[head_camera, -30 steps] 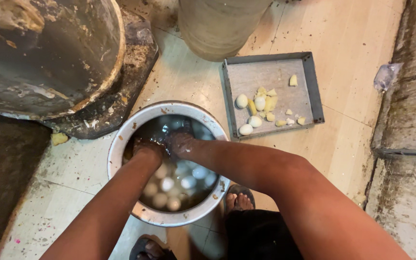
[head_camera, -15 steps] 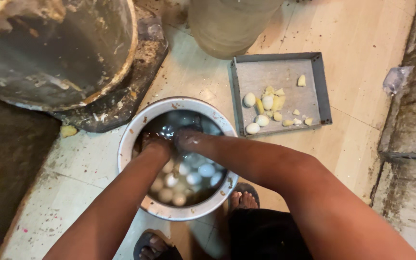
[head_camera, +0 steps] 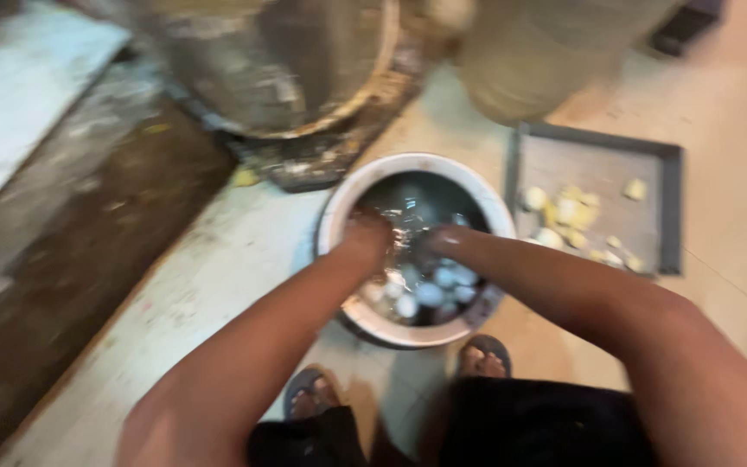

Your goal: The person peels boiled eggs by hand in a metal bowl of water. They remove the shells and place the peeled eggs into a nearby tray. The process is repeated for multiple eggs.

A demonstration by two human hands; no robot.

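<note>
In the head view, which is blurred, the person squats over a round metal bowl (head_camera: 414, 251) that stands on the tiled floor (head_camera: 218, 268), with both feet in sandals just behind it. The bowl holds dark water and many small white round pieces (head_camera: 430, 290), perhaps peeled eggs or potatoes. The left hand (head_camera: 365, 235) and the right hand (head_camera: 447, 240) are both dipped into the water near the far side of the bowl, close to each other. Whether the fingers are spread, pressed together or pinching a piece, I cannot tell, because water and blur hide them. To the right of the bowl lies a flat grey tray (head_camera: 598, 160) with a few pale yellowish pieces (head_camera: 568, 212) in it. Behind the bowl stand a big dirty pot (head_camera: 304, 69) and a tall pale container (head_camera: 546, 52). I judge that wet pieces are slippery and may drop on the dirty floor, and a strong push on the rim could tip water out.
</note>
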